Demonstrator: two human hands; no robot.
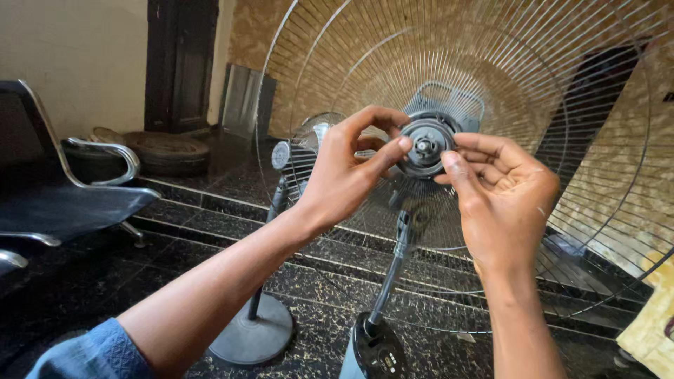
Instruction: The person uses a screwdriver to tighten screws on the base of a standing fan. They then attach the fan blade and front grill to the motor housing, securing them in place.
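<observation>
Guard nut (425, 146): round grey ring at the hub of the pedestal fan (393, 267), seated on the motor shaft against the rear wire guard (533, 91). No blade and no front guard on the fan.

Left hand (344, 175): thumb and forefinger pinch the ring's left rim, grip clamped on it. Right hand (502, 193): fingertips on the ring's right rim, grip also closed on it.

Judged step: turning the ring on its thread, with the guard held to the motor housing behind. Can't tell tightening from loosening.

Next move calls for even two-sided pressure, rotation square to the shaft so the thread doesn't cross, and the guard kept from spinning with the ring.

Second, smaller fan (295, 158) stands behind; black chair (63, 203) left, on the dark tiled floor (175, 267).
</observation>
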